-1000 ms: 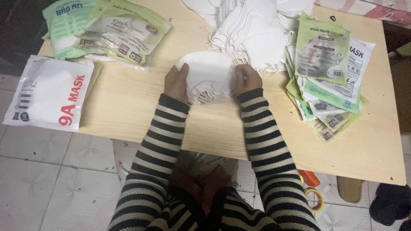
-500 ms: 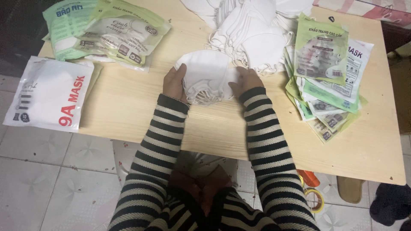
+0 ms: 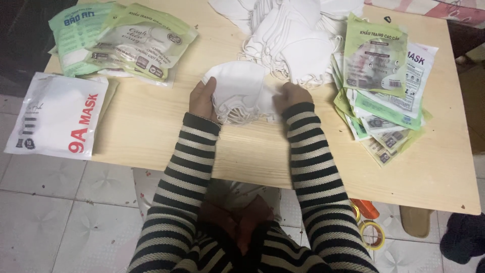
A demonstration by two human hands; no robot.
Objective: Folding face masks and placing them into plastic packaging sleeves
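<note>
A small stack of white face masks [image 3: 240, 91] rests on the wooden table [image 3: 151, 131], squeezed between both hands. My left hand [image 3: 202, 99] grips its left edge, and my right hand [image 3: 290, 95] presses against its right edge. Both arms wear black-and-white striped sleeves. Just behind the stack lies a big loose pile of white masks [image 3: 293, 35] with ear loops hanging out.
Green mask pouches [image 3: 126, 40] lie at the table's far left; a white pouch [image 3: 58, 116] overhangs the left edge. A stack of green and white pouches [image 3: 384, 86] sits at the right. Tape rolls [image 3: 371, 232] and a slipper [image 3: 415, 220] lie on the tiled floor.
The hands have kept squeezing the mask stack, shifting it slightly; the right hand has closed in tighter on its right edge.
</note>
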